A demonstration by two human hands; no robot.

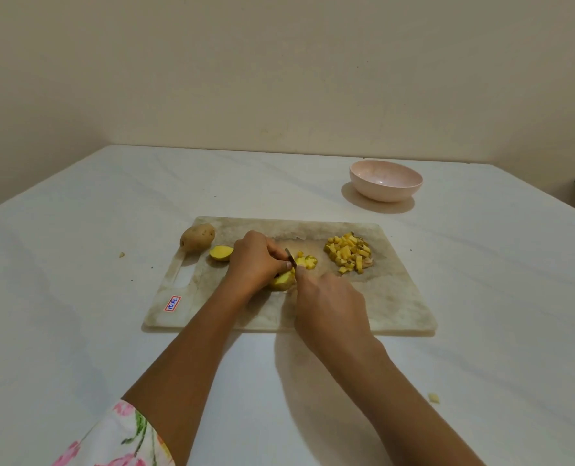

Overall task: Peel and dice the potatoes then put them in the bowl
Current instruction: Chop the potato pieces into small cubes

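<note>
While the left hand, grip curled, pins a skin-on potato chunk on the stained cutting board, the right hand clasps a small knife, yellow cubes heaped to the right, round pink bowl well beyond.

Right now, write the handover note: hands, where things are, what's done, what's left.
Left hand holds a potato piece down on the board. Right hand grips the knife, blade at that piece.
Dice pile on the board's right; fresh cuts by the blade. Half potato and whole potato, skin on, at the board's left. Bowl behind on the right, empty.
Done: part diced.
Left: finish this piece, dice the half, peel and dice the whole one, move all dice to the bowl.
</note>
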